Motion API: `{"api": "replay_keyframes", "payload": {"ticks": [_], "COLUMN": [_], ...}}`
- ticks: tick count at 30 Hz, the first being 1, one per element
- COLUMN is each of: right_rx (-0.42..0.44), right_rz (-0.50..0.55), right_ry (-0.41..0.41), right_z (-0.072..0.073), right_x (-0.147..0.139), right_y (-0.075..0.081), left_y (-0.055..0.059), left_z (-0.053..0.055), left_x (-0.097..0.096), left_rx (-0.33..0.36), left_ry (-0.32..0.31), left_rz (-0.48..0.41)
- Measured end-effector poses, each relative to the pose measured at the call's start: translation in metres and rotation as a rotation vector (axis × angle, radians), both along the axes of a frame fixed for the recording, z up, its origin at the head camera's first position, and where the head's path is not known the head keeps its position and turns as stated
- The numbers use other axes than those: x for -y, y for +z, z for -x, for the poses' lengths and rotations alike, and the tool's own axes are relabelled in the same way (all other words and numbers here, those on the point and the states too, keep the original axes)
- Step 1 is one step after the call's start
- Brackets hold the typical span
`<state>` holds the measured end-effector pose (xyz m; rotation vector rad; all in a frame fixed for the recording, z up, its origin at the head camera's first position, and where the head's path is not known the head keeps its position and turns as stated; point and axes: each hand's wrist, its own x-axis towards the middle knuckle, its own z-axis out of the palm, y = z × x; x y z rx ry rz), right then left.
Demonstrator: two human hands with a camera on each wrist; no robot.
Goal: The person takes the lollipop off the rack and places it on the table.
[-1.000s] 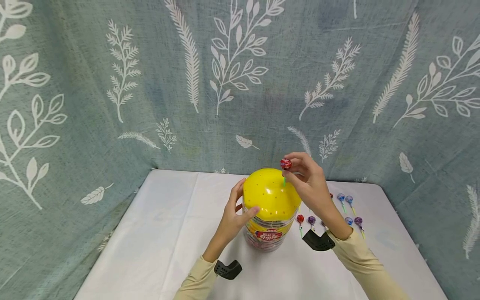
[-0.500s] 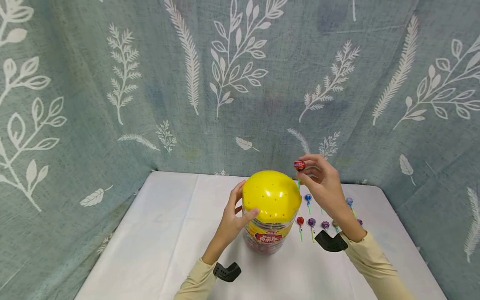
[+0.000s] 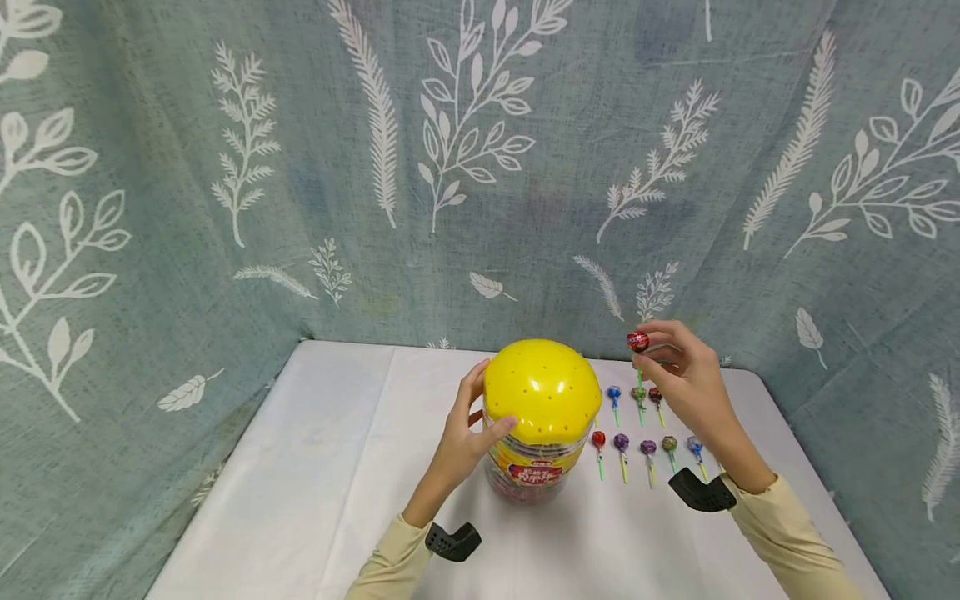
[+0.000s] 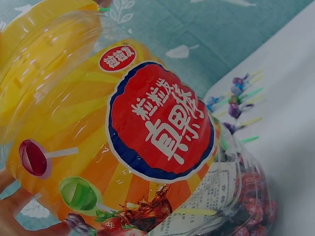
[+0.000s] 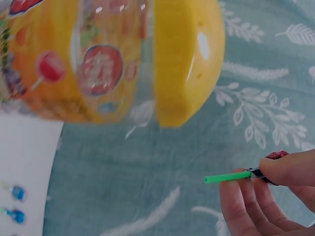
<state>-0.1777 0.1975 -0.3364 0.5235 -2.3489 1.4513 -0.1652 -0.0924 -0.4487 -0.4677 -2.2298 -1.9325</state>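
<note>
A clear candy jar (image 3: 525,473) with a domed yellow lid (image 3: 542,387) stands on the table. My left hand (image 3: 467,437) holds it from the left, its thumb on the lid's front edge and its other fingers round the far left side. To the right of the jar, my right hand (image 3: 688,371) pinches a red-wrapped lollipop (image 3: 637,341) just below its head. In the right wrist view the lollipop's green stick (image 5: 226,177) points away from the fingers. The left wrist view shows the jar's yellow-and-red label (image 4: 157,120) and wrapped candies in the jar's base.
Right of the jar, several lollipops lie in two rows, a red one (image 3: 598,440) leading the front row and a blue one (image 3: 614,392) the back row. My right forearm covers some. A leaf-patterned curtain (image 3: 420,167) hangs behind the white-covered table (image 3: 352,433).
My right hand has carried the red lollipop from over the lid to the right, past the jar, uncovering lollipops on the table. The left hand stays on the jar.
</note>
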Motion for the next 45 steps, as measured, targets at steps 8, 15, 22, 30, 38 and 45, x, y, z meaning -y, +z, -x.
{"api": "replay_keyframes", "payload": {"ticks": [8, 15, 22, 30, 38, 45], "right_rx": [0.021, 0.058, 0.081, 0.126, 0.17, 0.242], "right_rz": [-0.078, -0.113, -0.155, -0.194, -0.223, -0.223], "right_ry": [-0.093, -0.132, -0.191, -0.259, -0.322, -0.387], "right_z": [-0.002, -0.002, 0.0, 0.004, 0.012, 0.019], "right_x": [-0.026, -0.046, -0.07, -0.095, -0.119, -0.136], "right_y": [-0.012, -0.024, -0.039, -0.054, -0.069, -0.089], "left_y": [0.001, 0.0, -0.001, 0.0, 0.0, 0.0], "left_z": [-0.001, -0.002, -0.002, -0.001, 0.0, -0.001], "left_x": [0.0, 0.002, 0.0, -0.002, -0.002, 0.0], "left_rx": [-0.011, -0.001, 0.002, -0.003, -0.013, -0.005], "left_ry": [-0.001, 0.007, 0.004, -0.001, -0.009, -0.01], "left_rz": [-0.001, -0.004, -0.002, -0.002, -0.003, -0.001]}}
